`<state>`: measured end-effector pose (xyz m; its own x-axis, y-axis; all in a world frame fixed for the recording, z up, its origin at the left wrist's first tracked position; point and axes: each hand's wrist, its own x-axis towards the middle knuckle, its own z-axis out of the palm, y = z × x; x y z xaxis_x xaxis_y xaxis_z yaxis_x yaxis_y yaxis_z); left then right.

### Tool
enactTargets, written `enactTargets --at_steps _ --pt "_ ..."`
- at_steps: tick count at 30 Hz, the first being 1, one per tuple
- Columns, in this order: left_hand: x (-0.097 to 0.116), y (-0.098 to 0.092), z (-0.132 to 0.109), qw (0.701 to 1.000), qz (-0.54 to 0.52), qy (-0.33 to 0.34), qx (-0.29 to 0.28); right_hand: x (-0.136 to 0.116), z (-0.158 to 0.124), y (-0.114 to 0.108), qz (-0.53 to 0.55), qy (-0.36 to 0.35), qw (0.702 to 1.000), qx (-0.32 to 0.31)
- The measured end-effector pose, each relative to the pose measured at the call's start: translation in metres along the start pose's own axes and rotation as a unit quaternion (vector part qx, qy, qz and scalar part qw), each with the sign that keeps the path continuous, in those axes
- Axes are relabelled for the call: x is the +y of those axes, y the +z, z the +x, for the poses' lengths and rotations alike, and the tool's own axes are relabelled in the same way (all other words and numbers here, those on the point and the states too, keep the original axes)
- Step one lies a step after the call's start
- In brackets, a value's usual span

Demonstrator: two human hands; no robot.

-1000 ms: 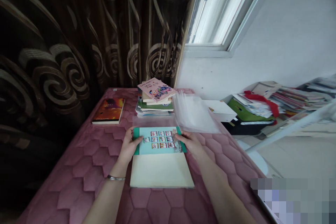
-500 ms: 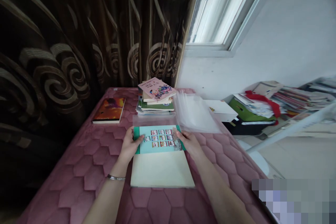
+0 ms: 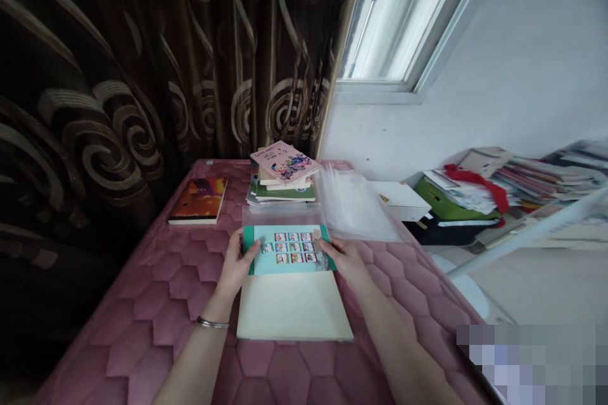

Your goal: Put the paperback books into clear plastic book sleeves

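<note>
A book lies open on the pink padded mattress in front of me. Its teal cover (image 3: pixel 294 250), printed with several small pictures, is folded out on the far side, and a blank cream page (image 3: pixel 293 307) lies on the near side. My left hand (image 3: pixel 240 254) pinches the cover's left edge, thumb on top. At the right edge, my right hand (image 3: pixel 342 256) grips the cover in the same way. A clear plastic sheet (image 3: pixel 280 214) shows beyond the cover's far edge; how far it wraps around the cover I cannot tell.
A pile of books (image 3: pixel 285 164), a pink one on top, stands behind. Clear plastic sleeves (image 3: pixel 356 202) lie to its right, beside a white box (image 3: pixel 401 197). An orange book (image 3: pixel 197 200) lies left. Papers (image 3: pixel 456 193) and a green bin sit off the mattress, right.
The cover has tilted or shifted very slightly away from me, with both hands still on its edges. Everything else stays where it was.
</note>
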<state>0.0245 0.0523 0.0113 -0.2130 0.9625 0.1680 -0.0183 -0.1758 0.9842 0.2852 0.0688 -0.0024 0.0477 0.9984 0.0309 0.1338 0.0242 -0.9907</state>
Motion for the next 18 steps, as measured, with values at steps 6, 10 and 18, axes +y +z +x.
enactTargets --at_steps 6,10,18 --pt "0.002 0.0 -0.001 0.999 -0.034 -0.016 -0.016 0.008 0.0 0.001 -0.075 -0.01 0.996 0.043" --pt "-0.004 0.001 0.001 0.999 -0.035 -0.008 -0.016 0.002 -0.003 0.002 -0.071 0.0 0.996 0.051" --pt "-0.007 0.002 0.002 1.0 -0.01 0.003 0.005 -0.01 -0.005 0.0 0.062 0.012 0.998 0.018"
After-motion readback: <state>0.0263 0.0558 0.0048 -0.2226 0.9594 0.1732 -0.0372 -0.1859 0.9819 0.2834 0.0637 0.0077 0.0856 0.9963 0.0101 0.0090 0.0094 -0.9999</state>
